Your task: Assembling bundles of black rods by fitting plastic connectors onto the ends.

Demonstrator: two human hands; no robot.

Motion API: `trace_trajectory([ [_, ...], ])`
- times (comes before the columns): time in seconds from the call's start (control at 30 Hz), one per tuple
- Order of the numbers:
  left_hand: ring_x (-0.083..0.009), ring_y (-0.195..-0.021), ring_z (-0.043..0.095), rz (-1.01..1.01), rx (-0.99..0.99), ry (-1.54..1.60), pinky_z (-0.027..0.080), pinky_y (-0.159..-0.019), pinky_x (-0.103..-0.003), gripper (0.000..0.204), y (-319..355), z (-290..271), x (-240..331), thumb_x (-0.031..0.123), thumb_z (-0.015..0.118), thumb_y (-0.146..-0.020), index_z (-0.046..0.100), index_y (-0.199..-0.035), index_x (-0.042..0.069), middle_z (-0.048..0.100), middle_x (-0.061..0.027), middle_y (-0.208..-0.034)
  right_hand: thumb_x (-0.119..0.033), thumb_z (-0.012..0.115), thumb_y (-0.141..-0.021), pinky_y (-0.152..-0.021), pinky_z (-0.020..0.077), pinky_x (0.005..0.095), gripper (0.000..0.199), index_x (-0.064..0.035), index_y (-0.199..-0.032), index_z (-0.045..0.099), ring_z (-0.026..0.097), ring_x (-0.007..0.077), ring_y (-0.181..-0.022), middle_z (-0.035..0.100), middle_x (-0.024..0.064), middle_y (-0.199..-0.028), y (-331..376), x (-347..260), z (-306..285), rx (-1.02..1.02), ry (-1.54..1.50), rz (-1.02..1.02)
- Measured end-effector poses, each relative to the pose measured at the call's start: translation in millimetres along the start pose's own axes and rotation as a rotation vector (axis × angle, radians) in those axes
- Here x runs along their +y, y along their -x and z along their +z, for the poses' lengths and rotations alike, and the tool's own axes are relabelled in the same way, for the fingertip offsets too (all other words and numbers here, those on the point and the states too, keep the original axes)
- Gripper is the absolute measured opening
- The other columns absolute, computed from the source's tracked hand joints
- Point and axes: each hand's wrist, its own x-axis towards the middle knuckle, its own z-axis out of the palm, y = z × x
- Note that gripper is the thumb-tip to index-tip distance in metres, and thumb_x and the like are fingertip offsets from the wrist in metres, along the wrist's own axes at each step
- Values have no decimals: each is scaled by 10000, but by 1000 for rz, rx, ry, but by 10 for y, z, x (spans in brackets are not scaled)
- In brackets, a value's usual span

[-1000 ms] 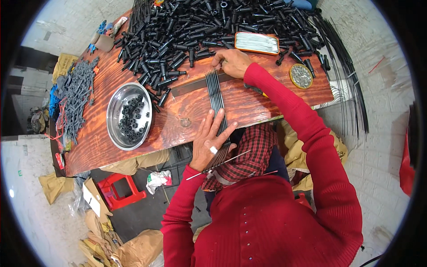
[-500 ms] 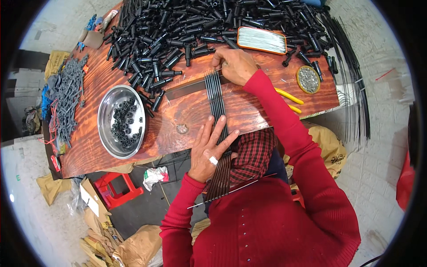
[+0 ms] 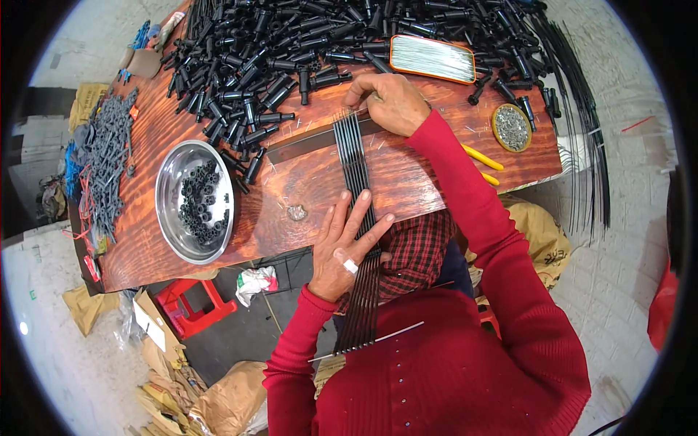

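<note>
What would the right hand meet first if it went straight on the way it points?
Probably the glossy black, plastic-looking cylindrical tubes to the left of the right hand, though depth is unclear.

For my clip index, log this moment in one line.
left hand: spread over black rods | right hand: at rods' far ends | bowl: left of rods | yellow-handled tool: right of rods

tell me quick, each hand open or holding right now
Left hand: holding the black rods, fingers spread over them.
Right hand: closed at the rods' far ends; anything pinched is unclear.
</note>
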Motion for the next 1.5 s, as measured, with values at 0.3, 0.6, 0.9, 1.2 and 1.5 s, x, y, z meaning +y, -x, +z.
trace_trajectory([
  [0.3,-373,-1459,332,-1,-6,0,325,-1150,-520,658,-11,2,2,447,734,-756,597,-1385,311,378,-101,-1583,68,474,-805,-788,542,350,282,-7,-926,717,694,237,-832,730,121,-885,31,12,26,74,118,-61],
  [0.6,-373,-1463,326,-26,-29,1,308,-1160,-523,682,-28,-36,50,415,751,-764,571,-1411,292,366,-115,-1587,23,495,-861,-799,537,376,244,-9,-984,703,694,260,-870,728,138,-960,10,52,63,124,100,-106],
  [0.9,-438,-1430,333,11,-41,-11,354,-1123,-536,792,-49,-96,55,356,790,-738,499,-1458,198,356,-171,-1568,-39,525,-908,-852,510,431,203,-19,-1042,676,673,327,-977,710,155,-1008,40,80,51,17,135,-122],
  [1.2,-485,-1400,323,18,-52,69,395,-1093,-545,811,-140,-95,28,405,830,-693,511,-1374,104,333,-197,-1542,-11,526,-894,-824,500,443,192,-32,-1024,666,662,356,-963,705,153,-986,67,17,74,-15,160,-234],
  [1.5,-507,-1380,346,10,-72,95,439,-1051,-539,776,-190,-118,33,392,854,-663,529,-1295,81,288,-251,-1566,-39,538,-907,-824,492,454,184,-41,-1041,664,655,359,-963,699,153,-984,41,53,60,-20,132,-198],
])
